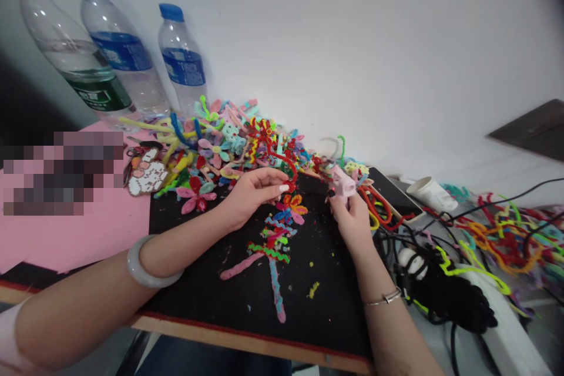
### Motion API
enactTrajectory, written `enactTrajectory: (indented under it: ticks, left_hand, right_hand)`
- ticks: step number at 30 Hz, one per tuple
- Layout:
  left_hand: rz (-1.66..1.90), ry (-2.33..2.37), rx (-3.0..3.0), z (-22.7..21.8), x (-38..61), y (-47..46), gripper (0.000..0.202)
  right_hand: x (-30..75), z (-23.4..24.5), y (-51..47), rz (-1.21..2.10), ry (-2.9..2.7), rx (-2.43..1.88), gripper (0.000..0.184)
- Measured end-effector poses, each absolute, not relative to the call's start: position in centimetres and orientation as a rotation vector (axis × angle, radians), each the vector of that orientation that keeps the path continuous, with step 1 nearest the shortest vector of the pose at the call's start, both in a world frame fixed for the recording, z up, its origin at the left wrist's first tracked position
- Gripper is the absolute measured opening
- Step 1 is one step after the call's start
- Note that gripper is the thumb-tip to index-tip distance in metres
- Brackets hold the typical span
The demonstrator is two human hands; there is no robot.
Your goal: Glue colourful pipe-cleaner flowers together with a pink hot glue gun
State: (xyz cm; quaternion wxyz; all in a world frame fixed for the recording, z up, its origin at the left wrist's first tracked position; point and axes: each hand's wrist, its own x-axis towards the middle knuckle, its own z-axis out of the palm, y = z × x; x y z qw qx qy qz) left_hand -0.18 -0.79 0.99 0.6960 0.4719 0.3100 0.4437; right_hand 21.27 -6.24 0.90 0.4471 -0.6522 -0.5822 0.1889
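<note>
My left hand (259, 192), a pale bangle on its forearm, pinches a curled red pipe cleaner (288, 164) between thumb and fingers above the black mat. Just below it lies a pipe-cleaner figure (275, 238) with zigzag bands, a pink leg and a blue-and-pink leg. An orange and blue flower (291, 209) sits at the figure's top end. To the right, my right hand (352, 217) is closed around a pale pink glue gun (342, 183); its nozzle cannot be made out clearly.
Behind the hands, a heap of pipe-cleaner flowers (220, 144) lies against the wall. Three plastic bottles (183, 64) stand at the back left, near pink paper (110, 235). A tablet-like device (394, 194), a paper cup (432, 192), black cables and loose pipe cleaners (497, 241) fill the right.
</note>
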Motion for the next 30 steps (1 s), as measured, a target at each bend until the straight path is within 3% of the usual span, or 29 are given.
enactTrajectory:
  ticks: [6, 11, 18, 22, 30]
  left_hand:
    - [0.937, 0.665, 1.147, 0.7, -0.1, -0.8, 0.023]
    - [0.786, 0.642, 1.235, 0.9, -0.1, -1.1, 0.021]
    - [0.544, 0.580, 1.478, 1.0, -0.1, -1.6, 0.016]
    - [0.521, 0.567, 1.592, 0.8, -0.1, -1.7, 0.018]
    - [0.616, 0.627, 1.451, 0.8, -0.1, -1.4, 0.018]
  right_hand:
    - [21.8, 0.3, -5.4, 0.112, -1.754, -1.757, 0.046]
    - [21.6, 0.8, -5.7, -0.120, -1.762, -1.697, 0.034]
    - [19.1, 2.4, -7.3, 0.200, -1.854, -1.400, 0.023]
    - [18.0, 2.1, -7.4, 0.295, -1.802, -1.392, 0.004]
    - [17.9, 1.1, -7.5, 0.633, -1.396, -1.398, 0.015]
